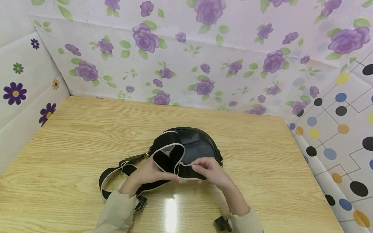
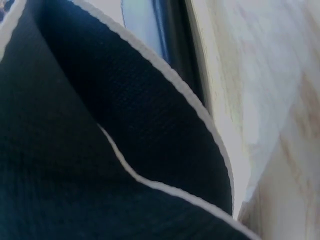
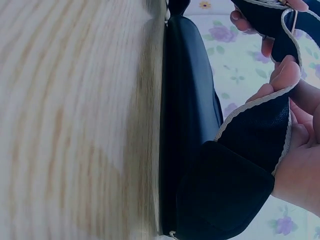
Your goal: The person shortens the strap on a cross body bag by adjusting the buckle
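Observation:
A black, rounded bag (image 1: pixel 201 149) lies on the wooden table, and its wide black strap (image 1: pixel 190 172) has pale edges. My left hand (image 1: pixel 150 173) holds the strap where it folds into a loop, thumb laid across the front near a thin slider. To its right, my right hand (image 1: pixel 214 172) pinches the same strap between thumb and fingers, in front of the bag. The right wrist view shows the strap (image 3: pixel 260 131) running from an end tab (image 3: pixel 225 190) beside the bag (image 3: pixel 187 90) up to the right fingers (image 3: pixel 285 77). Strap folds (image 2: pixel 150 110) fill much of the left wrist view.
More strap (image 1: pixel 106 181) trails in a loop on the table at left, joined to the bag by a metal ring (image 1: pixel 147 155). The wooden table (image 1: pixel 262 181) meets a flowered wall covering (image 1: pixel 175 64) behind and a dotted one (image 1: pixel 335 155) at right.

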### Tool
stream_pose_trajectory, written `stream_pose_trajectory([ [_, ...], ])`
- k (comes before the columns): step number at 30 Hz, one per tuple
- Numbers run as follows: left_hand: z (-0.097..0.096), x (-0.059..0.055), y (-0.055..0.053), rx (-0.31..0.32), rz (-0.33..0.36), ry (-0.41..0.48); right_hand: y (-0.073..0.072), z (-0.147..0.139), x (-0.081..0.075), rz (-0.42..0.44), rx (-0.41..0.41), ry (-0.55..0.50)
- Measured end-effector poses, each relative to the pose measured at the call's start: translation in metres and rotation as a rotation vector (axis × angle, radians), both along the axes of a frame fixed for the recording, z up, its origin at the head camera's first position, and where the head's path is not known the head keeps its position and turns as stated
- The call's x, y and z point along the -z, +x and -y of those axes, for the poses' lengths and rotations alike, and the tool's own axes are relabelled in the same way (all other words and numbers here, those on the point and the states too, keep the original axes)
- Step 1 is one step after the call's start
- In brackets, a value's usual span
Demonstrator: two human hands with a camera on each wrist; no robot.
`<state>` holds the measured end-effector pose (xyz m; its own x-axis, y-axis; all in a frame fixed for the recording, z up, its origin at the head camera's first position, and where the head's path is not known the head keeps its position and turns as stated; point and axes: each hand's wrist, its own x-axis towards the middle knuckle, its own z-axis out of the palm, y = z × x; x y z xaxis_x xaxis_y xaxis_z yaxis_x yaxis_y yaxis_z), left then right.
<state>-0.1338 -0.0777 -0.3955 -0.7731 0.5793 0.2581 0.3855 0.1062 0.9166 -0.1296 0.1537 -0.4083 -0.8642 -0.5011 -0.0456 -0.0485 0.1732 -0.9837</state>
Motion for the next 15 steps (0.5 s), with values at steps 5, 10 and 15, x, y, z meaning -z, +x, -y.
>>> stream_pose_trajectory([
  [5,0.0,-0.0004,0.0014,-0.001,-0.001,-0.01,0.0002,0.0005,0.0,0.001,-0.024,-0.026],
  [10,-0.0006,-0.0005,0.0019,0.01,0.013,-0.012,0.0001,0.001,0.0005,0.047,-0.062,-0.071],
  [15,-0.0019,-0.0006,0.0013,0.039,0.023,0.006,0.0007,0.0038,0.0002,0.118,-0.089,-0.093],
])
